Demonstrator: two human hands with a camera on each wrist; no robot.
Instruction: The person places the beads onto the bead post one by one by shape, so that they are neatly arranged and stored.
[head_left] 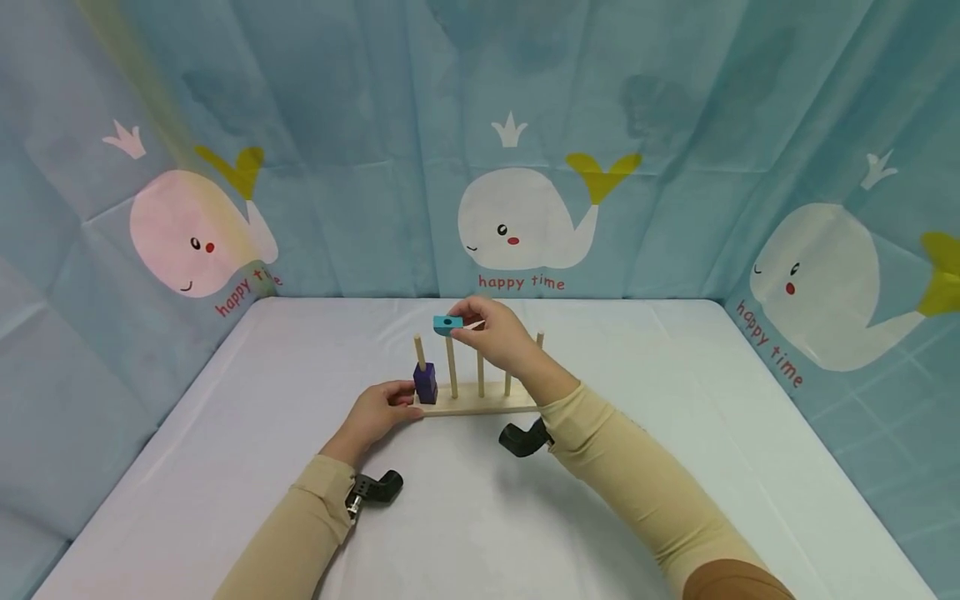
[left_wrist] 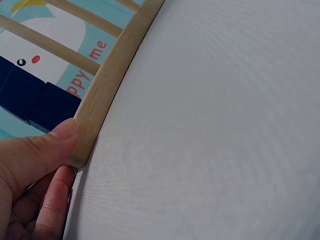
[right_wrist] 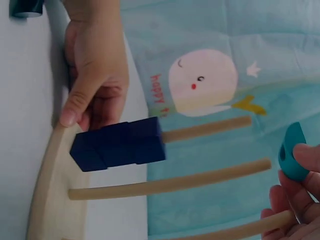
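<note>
A wooden peg stand [head_left: 480, 405] with a row of upright pegs sits on the table. Dark blue-purple blocks [right_wrist: 120, 145] are stacked on its leftmost peg [right_wrist: 210, 129]. My left hand [head_left: 377, 413] holds the left end of the base, its thumb [left_wrist: 65, 131] on the top edge and fingers lower down beside the end. Up at the peg tops, my right hand [head_left: 501, 335] pinches a teal block [right_wrist: 294, 159] with a rounded side and a hole. In the head view this block is at the tip of the second peg [head_left: 452, 371]; whether they touch I cannot tell.
A white cloth covers the table [head_left: 450, 508]. Behind it hangs a light blue curtain [head_left: 360, 217] printed with whales. Black wrist mounts [head_left: 525, 439] stick out from both sleeves. The right forearm and hand hide part of the stand's right end.
</note>
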